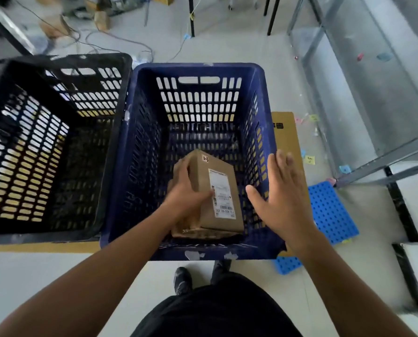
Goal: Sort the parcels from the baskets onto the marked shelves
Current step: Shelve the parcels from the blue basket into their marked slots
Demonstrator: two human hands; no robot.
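A brown cardboard parcel (pixel 217 188) with a white shipping label and a small handwritten tag lies inside the blue basket (pixel 198 69), near its front wall. My left hand (pixel 186 190) grips the parcel's left side, thumb across its top. Under it lies another flat brown parcel (pixel 198 232), mostly hidden. My right hand (pixel 279 190) hovers open over the basket's right rim, fingers spread, not touching the parcel.
A black basket (pixel 57 147) stands directly left of the blue one, on flat cardboard (pixel 286 135). A metal shelf rack (pixel 363 93) runs along the right. A blue perforated mat (pixel 329 210) lies on the floor beside the rack. Cables and boxes litter the far floor.
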